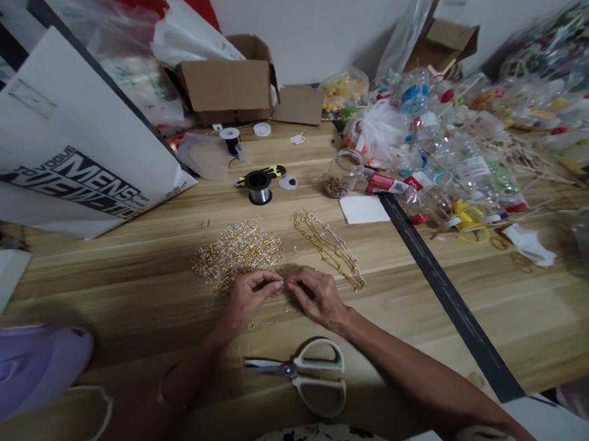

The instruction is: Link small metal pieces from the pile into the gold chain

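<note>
My left hand (250, 297) and my right hand (319, 298) meet above the wooden table, thumb and fingertips pinched together. A tiny shiny piece shows between the fingertips, too small to name. Just left of my left hand spreads a pile of small gold and silver metal links (237, 250). Beyond my right hand lie several gold and silver chains (330, 249), stretched out side by side. A short piece of chain (263, 324) rests on the wood below my left hand. Closer to my body are scissors (322, 362) with pale handles, blades parted and pointing left.
Behind the pile stand a wire spool (259, 188), yellow-black pliers (272, 172) and a jar of beads (341, 177). Plastic bottles (467, 164) crowd the right back. A large white bag (80, 141) stands at left, above a purple container (30, 371). A dark strip (449, 296) crosses the table.
</note>
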Motion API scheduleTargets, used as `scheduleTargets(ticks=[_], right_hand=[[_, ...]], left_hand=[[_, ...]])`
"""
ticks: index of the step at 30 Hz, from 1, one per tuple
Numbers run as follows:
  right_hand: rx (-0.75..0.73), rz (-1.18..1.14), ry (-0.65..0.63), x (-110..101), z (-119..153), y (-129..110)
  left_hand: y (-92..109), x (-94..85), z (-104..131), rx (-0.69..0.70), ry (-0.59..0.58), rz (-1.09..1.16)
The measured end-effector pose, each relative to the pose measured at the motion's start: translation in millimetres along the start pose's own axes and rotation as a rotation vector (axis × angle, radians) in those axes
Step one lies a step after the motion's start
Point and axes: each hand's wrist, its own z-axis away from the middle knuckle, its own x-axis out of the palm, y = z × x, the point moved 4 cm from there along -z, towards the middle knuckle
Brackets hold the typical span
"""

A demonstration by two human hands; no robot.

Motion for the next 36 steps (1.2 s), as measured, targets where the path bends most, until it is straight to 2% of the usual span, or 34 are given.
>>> scheduleTargets(ticks=[36], right_hand=[[-0.018, 0.039, 0.018, 1.4, 1.0, 1.3]], left_hand=[[-1.5, 0.1, 0.5, 0.047, 0.004, -0.071]])
